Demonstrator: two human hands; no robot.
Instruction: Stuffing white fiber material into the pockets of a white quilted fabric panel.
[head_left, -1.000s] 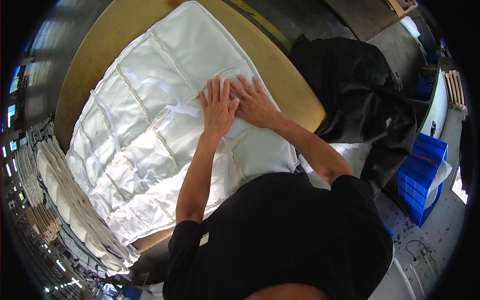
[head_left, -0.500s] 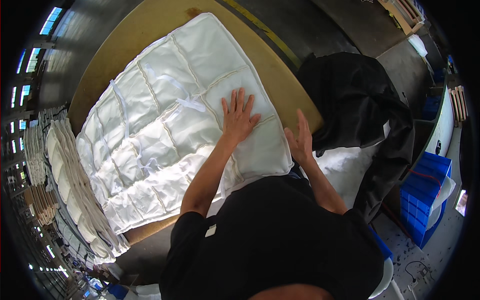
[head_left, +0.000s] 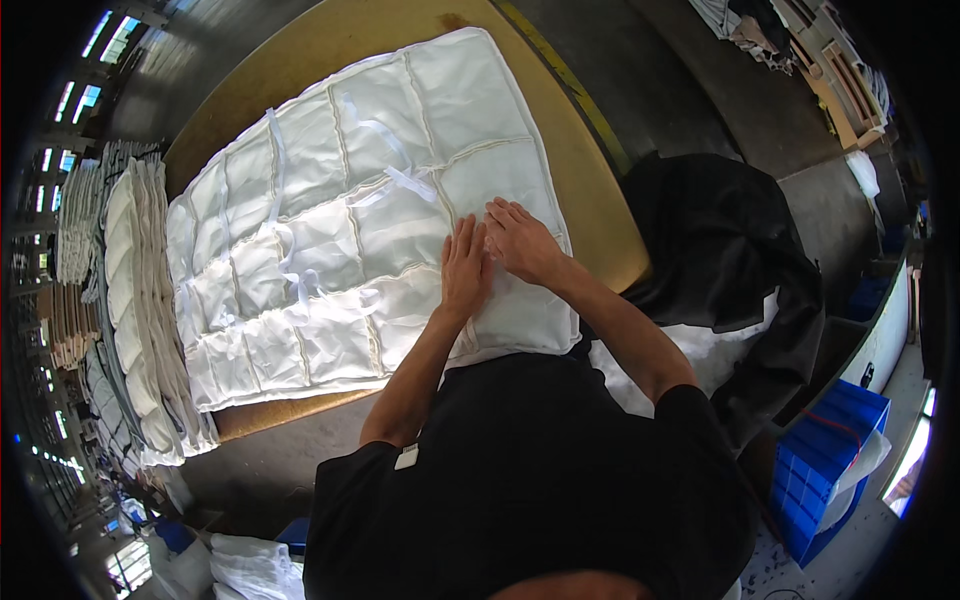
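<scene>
A white quilted pad [head_left: 310, 240], stitched into boxes by cream seams, lies flat over a tan table [head_left: 625, 262]. Thin white ribbon ties [head_left: 375, 130] trail loosely across its top. My left hand [head_left: 467, 265] rests flat near the pad's right end, fingers stretched out and pointing away from me. Close beside it, my right hand [head_left: 525, 243] also lies palm down on the pad, its fingers extended and angled to the left. The two hands nearly meet at the fingertips. Neither one holds anything.
Right of the table, black fabric [head_left: 715, 230] is heaped over white material [head_left: 640, 375]. A blue crate [head_left: 825, 465] stands on the floor at the lower right. Folded quilted pads [head_left: 140, 310] are stacked beyond the table's left edge. Cardboard and wooden pieces [head_left: 840, 90] lie at the far right.
My right hand has come from beyond the pad's right edge leftward onto the pad, beside my left hand. The left hand has slid slightly nearer to me. The view has shifted a little.
</scene>
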